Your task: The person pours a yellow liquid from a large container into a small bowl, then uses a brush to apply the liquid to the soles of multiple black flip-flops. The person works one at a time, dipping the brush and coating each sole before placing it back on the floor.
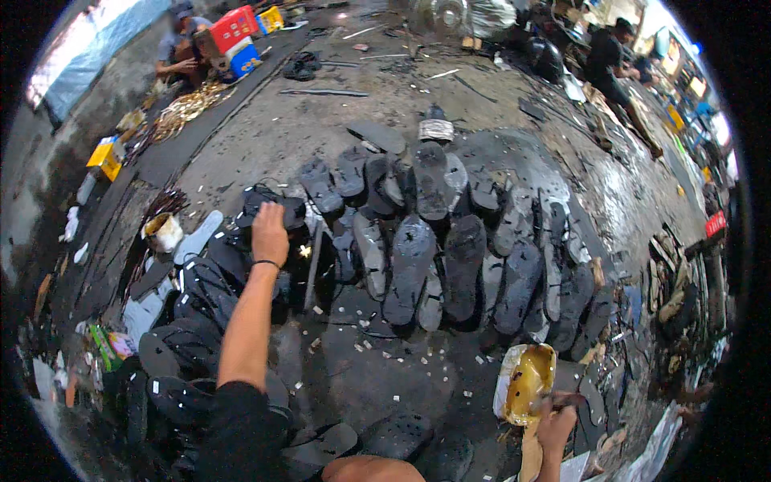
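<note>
My left hand [271, 234], a dark band at its wrist, reaches to the far left of the sole rows. Its fingers bend closed over a black sandal [291, 212]; the fingertips are hidden. At the lower right, my right hand [556, 427] is closed round a small dark-handled tool [569, 398], perhaps a brush. The tool's end is over a whitish tub [504, 384] with yellow, glue-like liquid [528, 377] inside. Between the hands, several dark footwear soles [410, 269] lean in rows, some smeared and shiny.
Black strapped sandals [210, 291] are heaped along my left. Grey soles [197, 237] and a stained cup [163, 233] lie beyond them. Small pale scraps dot the dark floor [361, 365]. A seated person [183, 48] is at the far left, another [609, 60] at the far right.
</note>
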Available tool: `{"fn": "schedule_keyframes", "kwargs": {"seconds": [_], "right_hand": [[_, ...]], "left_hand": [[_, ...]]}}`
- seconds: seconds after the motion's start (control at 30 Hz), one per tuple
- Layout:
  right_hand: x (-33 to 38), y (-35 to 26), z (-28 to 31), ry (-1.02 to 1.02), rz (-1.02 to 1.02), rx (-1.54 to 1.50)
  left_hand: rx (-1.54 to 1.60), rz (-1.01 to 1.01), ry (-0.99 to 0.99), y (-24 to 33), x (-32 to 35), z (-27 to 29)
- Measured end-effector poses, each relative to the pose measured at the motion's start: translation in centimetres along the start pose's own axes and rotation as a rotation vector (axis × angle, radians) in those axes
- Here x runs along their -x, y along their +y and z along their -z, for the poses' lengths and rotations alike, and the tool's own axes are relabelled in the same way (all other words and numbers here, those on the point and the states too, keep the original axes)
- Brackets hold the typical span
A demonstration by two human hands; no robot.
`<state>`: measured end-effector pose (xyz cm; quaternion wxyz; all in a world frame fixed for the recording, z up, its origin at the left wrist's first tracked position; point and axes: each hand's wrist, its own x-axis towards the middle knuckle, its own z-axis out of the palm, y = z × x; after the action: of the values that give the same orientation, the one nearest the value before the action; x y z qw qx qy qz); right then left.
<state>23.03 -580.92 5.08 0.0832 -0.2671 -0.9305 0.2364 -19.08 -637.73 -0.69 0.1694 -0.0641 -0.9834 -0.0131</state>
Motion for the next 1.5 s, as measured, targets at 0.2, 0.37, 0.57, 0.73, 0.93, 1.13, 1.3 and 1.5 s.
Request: {"fn": "schedule_keyframes", "kwargs": {"seconds": [0.2,0.37,0.57,0.73,0.93,1.13,1.3,1.5], "right_hand": [[4.0,1.7,2.0,-0.162,-0.197,0.067],[4.2,0.1,0.9,-0.137,-0.133,-0.073],[5.2,-2.0,3.0,-0.567,-0.323,-0.132],[2.0,-7.0,0.8,-0.388,-0.242,-0.777],[-2.3,-11.4,-2.4,-0.205,0.009,-0.895],[-4.1,-12.9,-5.4,-0.056,0.416,-0.646],[-1.9,-12.3,-3.4,-0.239,0.356,-0.799],[-1.9,-12.8,-2.9,0.012,0.345,-0.649]], "left_hand": [[0.929,-0.215,-0.003,14.7,6.8,17.0],[0.909,-0.552,-0.780,18.8,26.8,12.6],[0.894,-0.284,-0.919,22.6,29.9,9.5],[0.737,-0.314,-0.751,29.4,27.1,3.6],[1.323,0.267,-0.789,31.9,22.8,2.2],[2.358,0.861,-1.027,32.1,21.8,8.2],[2.439,0.803,-1.133,31.7,21.3,8.9],[2.179,0.894,-0.925,33.0,22.0,10.4]]}}
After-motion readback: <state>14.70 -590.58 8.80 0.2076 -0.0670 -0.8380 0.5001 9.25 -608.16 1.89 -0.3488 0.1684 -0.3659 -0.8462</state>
